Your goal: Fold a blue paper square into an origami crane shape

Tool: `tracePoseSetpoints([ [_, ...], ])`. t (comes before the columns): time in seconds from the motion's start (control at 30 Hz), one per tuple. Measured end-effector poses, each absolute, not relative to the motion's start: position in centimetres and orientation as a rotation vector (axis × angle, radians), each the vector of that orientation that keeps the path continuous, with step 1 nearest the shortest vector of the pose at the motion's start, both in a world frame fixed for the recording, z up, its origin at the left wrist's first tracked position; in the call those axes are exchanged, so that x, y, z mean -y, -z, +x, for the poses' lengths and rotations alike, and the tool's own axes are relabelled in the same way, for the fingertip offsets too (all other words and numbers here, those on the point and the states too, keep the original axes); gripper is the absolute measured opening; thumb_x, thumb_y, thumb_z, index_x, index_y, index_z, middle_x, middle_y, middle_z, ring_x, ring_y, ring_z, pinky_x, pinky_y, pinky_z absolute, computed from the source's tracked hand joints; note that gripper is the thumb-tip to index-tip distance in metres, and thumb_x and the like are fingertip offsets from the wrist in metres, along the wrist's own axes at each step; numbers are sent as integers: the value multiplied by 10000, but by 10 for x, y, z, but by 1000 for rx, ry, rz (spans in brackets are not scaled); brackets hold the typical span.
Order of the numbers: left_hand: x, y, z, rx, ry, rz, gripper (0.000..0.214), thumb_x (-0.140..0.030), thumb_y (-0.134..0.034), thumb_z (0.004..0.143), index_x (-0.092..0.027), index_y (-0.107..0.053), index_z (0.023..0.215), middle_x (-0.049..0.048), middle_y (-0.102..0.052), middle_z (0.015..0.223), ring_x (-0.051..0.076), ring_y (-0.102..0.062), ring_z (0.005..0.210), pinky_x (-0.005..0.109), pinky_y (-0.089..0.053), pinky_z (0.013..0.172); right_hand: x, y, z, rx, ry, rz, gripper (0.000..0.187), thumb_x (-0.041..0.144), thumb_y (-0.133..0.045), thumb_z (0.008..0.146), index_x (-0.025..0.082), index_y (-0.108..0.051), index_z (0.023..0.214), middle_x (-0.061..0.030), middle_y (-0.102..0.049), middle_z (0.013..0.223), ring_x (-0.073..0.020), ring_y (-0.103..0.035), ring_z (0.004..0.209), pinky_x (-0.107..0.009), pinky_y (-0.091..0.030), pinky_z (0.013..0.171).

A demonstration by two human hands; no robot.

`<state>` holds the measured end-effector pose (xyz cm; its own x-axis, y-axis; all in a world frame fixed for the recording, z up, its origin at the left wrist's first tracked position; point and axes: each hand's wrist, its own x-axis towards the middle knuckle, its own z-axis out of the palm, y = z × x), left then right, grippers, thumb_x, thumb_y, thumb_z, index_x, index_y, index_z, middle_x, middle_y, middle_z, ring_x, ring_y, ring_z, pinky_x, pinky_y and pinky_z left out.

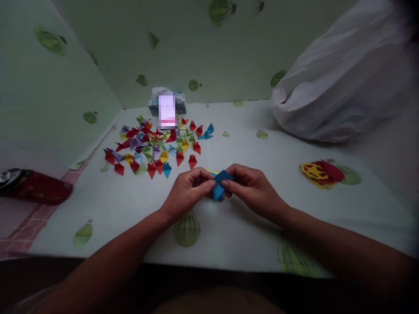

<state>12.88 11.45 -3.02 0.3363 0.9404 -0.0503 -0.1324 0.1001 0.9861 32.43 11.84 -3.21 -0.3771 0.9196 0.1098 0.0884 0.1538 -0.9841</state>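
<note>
Far off to the left of the left hand (188,192) a red case (36,186) lies at the desk (108,209) edge, and beyond that hand's knuckles a heap of small folded paper pieces (157,146) in red, yellow, green, purple and blue is spread out. Both hands are pinched shut on one blue folded paper (220,183), held just above the desk between them, the right hand (252,187) gripping its opposite edge. It is a small, pointed shape with crisp creases; folding it well, I judge, means keeping edges aligned and pressing each crease firmly with the fingertips.
</note>
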Motion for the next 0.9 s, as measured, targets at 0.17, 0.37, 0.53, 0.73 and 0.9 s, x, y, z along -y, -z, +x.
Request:
tracePoseSetpoints([
  [0.17, -113, 33, 130, -927, -987, 1184, 215, -283, -819, 764, -142, -666, 816, 8, -696, 705, 107, -658, 638, 222, -556, 638, -117, 31, 322, 1576, -1336, -947, 160, 276, -703, 852, 155, -610, 901, 26, -597, 678, -85, -537, 585, -216, -427, 546],
  [0.37, -111, 30, 131, -925, -996, 1152, 188, -247, -782, 787, -148, -629, 833, -13, -684, 676, 93, -654, 619, 197, -539, 619, -115, 32, 324, 1560, -1373, -909, 100, 230, -645, 889, 159, -603, 945, 26, -613, 664, -88, -567, 578, -221, -469, 560],
  [0.53, -111, 32, 131, -854, -1015, 1135, 128, -205, -742, 826, -158, -632, 870, -18, -696, 677, 93, -678, 632, 196, -550, 644, -114, 32, 323, 1545, -1326, -805, 61, 167, -656, 874, 170, -646, 934, 26, -627, 700, -78, -576, 595, -210, -491, 571],
  [0.73, -111, 37, 129, -788, -1051, 1097, 96, -198, -720, 841, -167, -639, 882, -6, -718, 710, 116, -699, 644, 225, -569, 647, -112, 30, 324, 1574, -1270, -757, 115, 122, -634, 874, 181, -710, 935, 21, -646, 707, -83, -617, 624, -210, -529, 599],
  [0.9, -111, 36, 128, -783, -1063, 1140, 108, -215, -727, 847, -164, -645, 898, 6, -722, 745, 120, -701, 689, 224, -564, 667, -112, 31, 325, 1575, -1247, -772, 123, 114, -638, 868, 178, -707, 949, 14, -671, 742, -81, -639, 614, -202, -535, 584],
])
